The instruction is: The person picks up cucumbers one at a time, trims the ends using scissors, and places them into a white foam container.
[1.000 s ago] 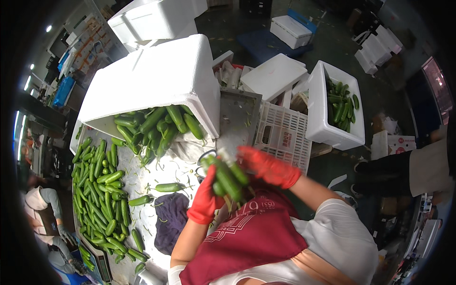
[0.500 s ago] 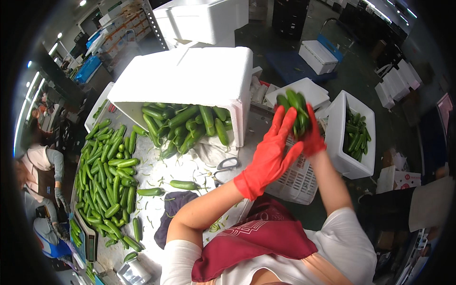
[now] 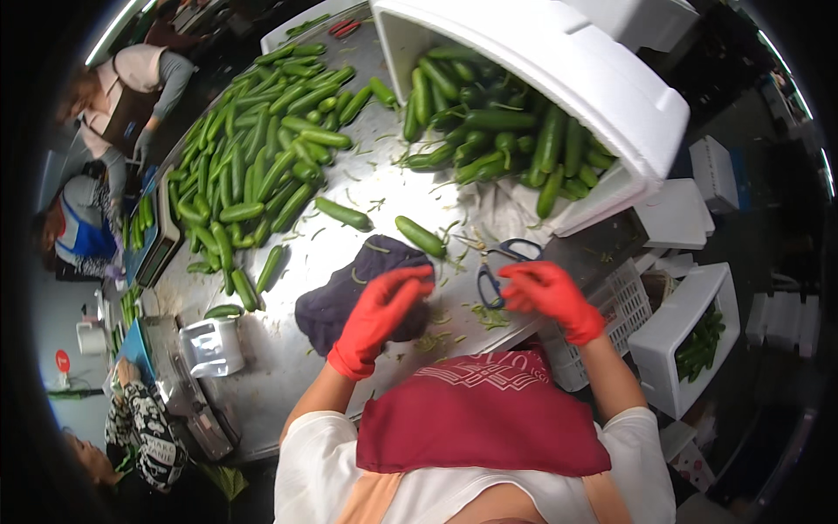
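Observation:
My left hand (image 3: 381, 319), in a red rubber glove, hovers over a crumpled dark cloth (image 3: 336, 297), fingers apart and holding nothing. The red-gloved right hand (image 3: 552, 299) is beside the dark-handled scissors (image 3: 489, 286), its slightly bent fingers close to the handle loops; whether they touch is unclear. The scissors lie spread on the metal table (image 3: 288, 362). Two loose cucumbers, one (image 3: 421, 237) just beyond the cloth and another (image 3: 342, 214) farther left, lie among green trimmings. A white foam box (image 3: 650, 131) on its side spills cucumbers (image 3: 497, 120) onto a pale cloth.
A large cucumber pile (image 3: 253, 166) covers the table's far left, beside a scale (image 3: 161, 236). A clear plastic container (image 3: 212, 347) stands at the left. To the right are a white crate (image 3: 624, 301) and a foam box (image 3: 650, 358) holding cucumbers. Co-workers (image 3: 131, 96) are at the left.
The cucumbers I held between both hands over at the right are out of my hands. Both hands have come back over the table, and my view has swung left.

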The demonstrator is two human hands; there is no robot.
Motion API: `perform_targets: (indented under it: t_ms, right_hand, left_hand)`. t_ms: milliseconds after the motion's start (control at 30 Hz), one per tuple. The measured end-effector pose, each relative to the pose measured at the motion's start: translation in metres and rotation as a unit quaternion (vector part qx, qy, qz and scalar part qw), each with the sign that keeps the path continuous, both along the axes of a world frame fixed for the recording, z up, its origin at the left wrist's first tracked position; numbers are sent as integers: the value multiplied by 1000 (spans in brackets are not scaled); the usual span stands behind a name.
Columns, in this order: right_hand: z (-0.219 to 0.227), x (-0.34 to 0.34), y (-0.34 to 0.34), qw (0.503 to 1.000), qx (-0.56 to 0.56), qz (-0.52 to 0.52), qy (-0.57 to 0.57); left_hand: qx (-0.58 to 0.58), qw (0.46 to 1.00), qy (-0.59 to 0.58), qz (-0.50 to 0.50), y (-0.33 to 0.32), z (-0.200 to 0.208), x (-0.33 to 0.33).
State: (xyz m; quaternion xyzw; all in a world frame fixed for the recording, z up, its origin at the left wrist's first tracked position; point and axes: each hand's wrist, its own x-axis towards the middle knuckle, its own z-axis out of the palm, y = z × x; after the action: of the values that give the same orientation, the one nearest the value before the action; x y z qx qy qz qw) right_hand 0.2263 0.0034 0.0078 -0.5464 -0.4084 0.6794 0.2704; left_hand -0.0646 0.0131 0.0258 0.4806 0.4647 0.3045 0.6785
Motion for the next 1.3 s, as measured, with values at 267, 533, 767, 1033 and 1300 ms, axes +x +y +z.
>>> perform_targets:
  t_ms: [267,533,767,1033,1300]
  right_hand:
    - [-60,-140,97,774,416,229,-419]
    - [-58,-101,94,817,506,179,-210]
    - [-9,-83,74,901,370,80,-210]
    - [-32,-149,61,834,458,179,-250]
    - [-29,-98,43,831,450,123,-303]
  left_hand:
    - [17,989,-48,142,17,3,-12]
    - [13,989,-71,126,50,-11,-9]
    - [49,993,-41,103,97,-4,-7]
    - [66,957,-103,264,103,-10,-52]
    - [61,936,-94,333,72,-18,-80]
